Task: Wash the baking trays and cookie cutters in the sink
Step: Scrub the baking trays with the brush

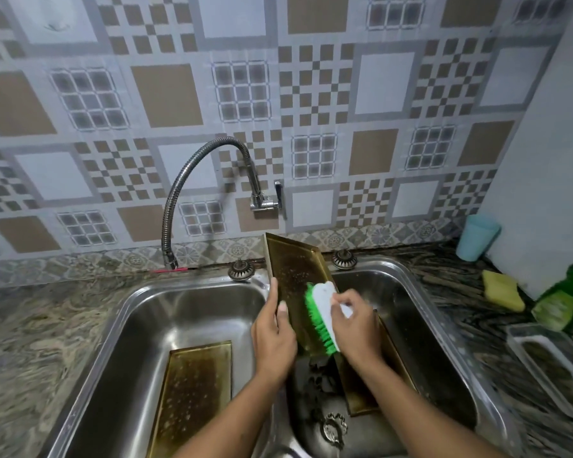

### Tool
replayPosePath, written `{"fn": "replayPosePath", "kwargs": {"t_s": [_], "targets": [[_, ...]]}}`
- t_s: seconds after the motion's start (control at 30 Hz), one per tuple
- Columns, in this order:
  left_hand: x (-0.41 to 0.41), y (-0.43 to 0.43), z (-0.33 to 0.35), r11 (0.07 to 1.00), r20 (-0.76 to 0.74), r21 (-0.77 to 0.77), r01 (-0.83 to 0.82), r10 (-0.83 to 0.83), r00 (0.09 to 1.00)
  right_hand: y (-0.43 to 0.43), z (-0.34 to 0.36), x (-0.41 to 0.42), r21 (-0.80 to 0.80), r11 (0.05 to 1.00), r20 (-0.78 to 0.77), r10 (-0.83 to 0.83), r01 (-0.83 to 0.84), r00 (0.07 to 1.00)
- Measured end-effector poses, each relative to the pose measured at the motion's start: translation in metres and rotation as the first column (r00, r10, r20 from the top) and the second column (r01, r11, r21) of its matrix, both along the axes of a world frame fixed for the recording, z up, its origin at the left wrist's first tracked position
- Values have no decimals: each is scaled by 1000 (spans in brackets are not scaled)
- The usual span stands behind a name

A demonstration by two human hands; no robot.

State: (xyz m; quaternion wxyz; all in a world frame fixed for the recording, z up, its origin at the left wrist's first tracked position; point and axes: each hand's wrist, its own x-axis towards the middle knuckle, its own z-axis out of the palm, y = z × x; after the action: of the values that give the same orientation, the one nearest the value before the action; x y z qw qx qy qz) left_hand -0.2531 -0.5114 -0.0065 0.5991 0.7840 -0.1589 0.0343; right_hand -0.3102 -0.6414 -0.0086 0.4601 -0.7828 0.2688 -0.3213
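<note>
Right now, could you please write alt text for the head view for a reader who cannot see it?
Over a double steel sink, a left hand steadies a tilted golden baking tray while the right hand scrubs it with a green-bristled brush. A second tray lies in the left basin.

Your arms are bare as far as the picture reaches. Your left forearm point(232, 421) shows at 7 o'clock and your right forearm point(417, 411) at 5 o'clock, both uncovered from the frame edge to the wrist. Both are slender and taper toward the wrists. Your left hand point(273, 338) and right hand point(356, 322) are bare too. Your left thumbnail point(282, 305) is short, plain and rounded. Your right fingers point(344, 297) look a little soft.
</note>
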Motion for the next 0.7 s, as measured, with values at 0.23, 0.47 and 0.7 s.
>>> {"fn": "replayPosePath", "kwargs": {"t_s": [0.23, 0.47, 0.7], "targets": [[1, 4, -8, 999, -44, -26, 22, -23, 999, 0, -13, -11, -16, 1000, -27, -13, 12, 1000], [4, 2, -10, 992, -76, -64, 111, -116, 990, -74, 13, -23, 500, 796, 149, -467, 341, 871], [3, -21, -18, 979, -262, -168, 118, -159, 952, -125, -7, -49, 556, 809, -308, -12, 191, 951]]}}
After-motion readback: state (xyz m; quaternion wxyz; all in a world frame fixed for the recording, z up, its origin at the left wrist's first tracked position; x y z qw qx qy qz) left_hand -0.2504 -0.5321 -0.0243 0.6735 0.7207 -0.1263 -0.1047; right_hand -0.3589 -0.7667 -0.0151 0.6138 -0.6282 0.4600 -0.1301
